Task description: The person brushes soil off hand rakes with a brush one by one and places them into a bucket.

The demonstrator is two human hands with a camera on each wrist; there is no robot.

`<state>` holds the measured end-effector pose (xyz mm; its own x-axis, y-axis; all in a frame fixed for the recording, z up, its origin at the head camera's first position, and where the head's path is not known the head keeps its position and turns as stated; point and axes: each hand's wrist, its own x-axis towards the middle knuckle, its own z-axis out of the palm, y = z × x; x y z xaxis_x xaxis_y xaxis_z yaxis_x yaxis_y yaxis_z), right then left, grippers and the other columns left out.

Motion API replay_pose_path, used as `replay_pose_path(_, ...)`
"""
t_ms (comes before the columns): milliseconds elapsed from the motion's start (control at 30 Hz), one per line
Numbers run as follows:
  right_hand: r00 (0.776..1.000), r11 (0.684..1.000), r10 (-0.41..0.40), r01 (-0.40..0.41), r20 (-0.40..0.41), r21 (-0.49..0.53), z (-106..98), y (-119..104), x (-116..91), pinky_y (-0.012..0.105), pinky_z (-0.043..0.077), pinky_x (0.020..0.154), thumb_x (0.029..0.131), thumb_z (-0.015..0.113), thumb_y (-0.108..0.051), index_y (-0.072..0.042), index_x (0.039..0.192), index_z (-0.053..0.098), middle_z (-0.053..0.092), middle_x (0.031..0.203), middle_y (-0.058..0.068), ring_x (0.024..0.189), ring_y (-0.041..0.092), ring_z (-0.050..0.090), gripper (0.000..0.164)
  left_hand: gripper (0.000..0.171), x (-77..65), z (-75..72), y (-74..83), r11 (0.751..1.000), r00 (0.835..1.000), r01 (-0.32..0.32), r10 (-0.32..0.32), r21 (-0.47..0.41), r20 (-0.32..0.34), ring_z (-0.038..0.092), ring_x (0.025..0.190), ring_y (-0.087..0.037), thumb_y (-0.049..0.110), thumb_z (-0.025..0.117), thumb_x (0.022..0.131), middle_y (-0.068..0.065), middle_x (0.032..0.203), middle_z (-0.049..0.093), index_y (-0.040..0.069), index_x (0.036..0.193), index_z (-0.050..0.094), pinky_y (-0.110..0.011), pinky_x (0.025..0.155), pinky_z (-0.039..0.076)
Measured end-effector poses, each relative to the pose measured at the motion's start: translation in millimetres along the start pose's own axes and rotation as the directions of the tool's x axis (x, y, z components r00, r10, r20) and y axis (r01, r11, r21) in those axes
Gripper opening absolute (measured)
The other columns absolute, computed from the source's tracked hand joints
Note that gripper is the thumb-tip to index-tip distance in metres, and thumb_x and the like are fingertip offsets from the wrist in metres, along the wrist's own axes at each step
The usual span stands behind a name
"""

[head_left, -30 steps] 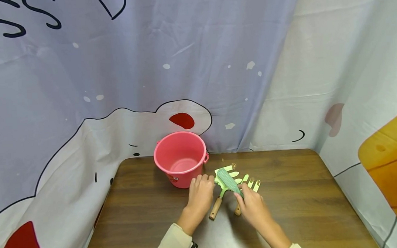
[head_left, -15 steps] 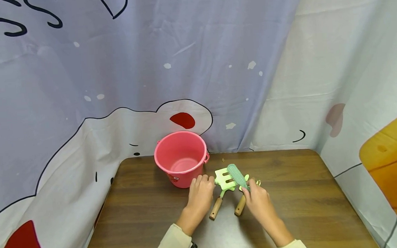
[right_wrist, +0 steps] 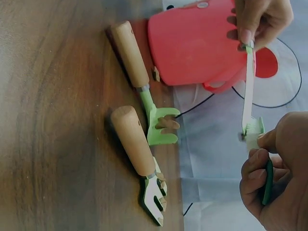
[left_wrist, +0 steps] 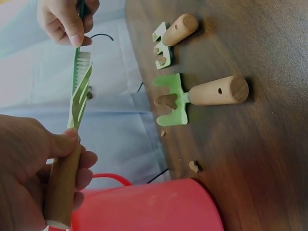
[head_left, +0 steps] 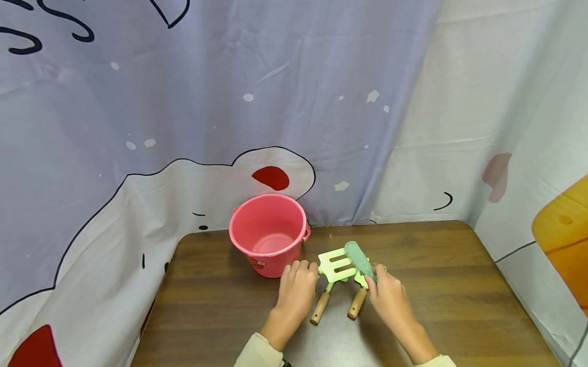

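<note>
My left hand (head_left: 297, 290) grips a small garden fork by its wooden handle (left_wrist: 64, 185). Its pale green tines (head_left: 333, 265) point to the right, above the table. In my right hand (head_left: 390, 297) is a green brush (head_left: 358, 259), held by its handle. White bristles (left_wrist: 83, 65) face the fork and meet the ends of the tines. Under the hands lie two more wooden-handled garden tools: a green three-pronged fork (left_wrist: 175, 98) and a pale green fork (right_wrist: 153, 197). Brown bits sit on the prongs of both.
Just beyond my left hand stands a pink bucket (head_left: 273, 266) at the back of the brown wooden table (head_left: 221, 318). A brown crumb (left_wrist: 194, 166) lies near it. Behind the table hangs a printed curtain (head_left: 290, 96).
My right hand has drawn the brush rightward along the fork to the tine ends. A brown bit seen by the tines earlier no longer shows there. My left hand stays nearly still.
</note>
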<state>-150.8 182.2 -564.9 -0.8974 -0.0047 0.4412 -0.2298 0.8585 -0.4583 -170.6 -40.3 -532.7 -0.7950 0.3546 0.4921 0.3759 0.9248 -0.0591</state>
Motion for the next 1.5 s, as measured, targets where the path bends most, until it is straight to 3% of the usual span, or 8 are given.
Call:
replay_pose_path(200,0.998,0.999,0.037,-0.036,-0.044,0.013,-2,9,3,0.045,0.050,0.055,0.088,0.067,-0.012,0.000,0.098,0.057,0.066,0.074,0.014,0.066,0.031,0.065,0.019,0.013,-0.4,-1.1,-0.1,1.000,1.000,-0.007,0.007,-0.021,0.001,0.057,0.073,-0.021,0.019,0.075,0.078,0.000,0.074,0.061,0.015,0.081,0.063,-0.033,0.062,0.042)
replay_pose_path(467,0.998,0.997,0.067,-0.067,-0.002,0.032,-9,8,6,0.044,0.050,0.057,0.090,0.065,-0.014,0.003,0.103,0.059,0.067,0.077,0.016,0.067,0.030,0.065,0.023,0.014,-3.2,-0.6,-1.0,1.000,0.999,0.003,-0.002,-0.031,0.039,0.058,0.075,-0.020,0.019,0.075,0.078,0.000,0.076,0.062,0.015,0.083,0.063,-0.033,0.062,0.042)
replay_pose_path(700,0.997,0.998,0.011,-0.015,0.074,0.054,-12,-11,3,0.030,0.047,0.054,0.091,0.064,-0.016,-0.001,0.105,0.059,0.068,0.081,0.011,0.066,0.016,0.060,0.021,0.015,-2.5,0.2,-0.8,1.000,0.999,0.000,0.002,-0.031,0.052,0.058,0.075,-0.021,0.019,0.076,0.077,-0.001,0.076,0.062,0.015,0.083,0.063,-0.033,0.062,0.042)
replay_pose_path(933,0.992,0.997,-0.038,0.031,0.117,0.066,-5,-25,-1,0.017,0.036,0.045,0.091,0.064,-0.014,-0.003,0.104,0.058,0.066,0.074,0.006,0.050,0.005,0.043,0.019,0.017,-0.7,0.4,0.0,1.000,0.999,0.001,0.001,-0.027,0.045,0.058,0.074,-0.021,0.020,0.077,0.074,-0.001,0.075,0.062,0.015,0.082,0.063,-0.034,0.063,0.043)
replay_pose_path(1200,0.996,0.996,-0.091,0.091,-0.019,0.021,5,-15,3,0.029,0.043,0.047,0.085,0.070,-0.008,-0.001,0.095,0.059,0.063,0.069,0.008,0.056,0.013,0.053,0.017,0.017,-0.6,0.7,-1.4,1.000,0.999,-0.010,0.010,-0.013,0.050,0.058,0.075,-0.021,0.017,0.077,0.072,-0.001,0.076,0.061,0.015,0.081,0.062,-0.033,0.063,0.041)
replay_pose_path(1500,1.000,1.000,-0.022,0.022,0.015,0.006,5,4,9,0.039,0.046,0.052,0.087,0.068,-0.008,0.000,0.095,0.056,0.063,0.073,0.013,0.061,0.023,0.059,0.016,0.017,-2.3,0.9,-2.2,1.000,0.999,-0.031,0.031,0.003,0.036,0.057,0.073,-0.021,0.017,0.076,0.072,0.000,0.074,0.061,0.015,0.080,0.062,-0.032,0.062,0.040)
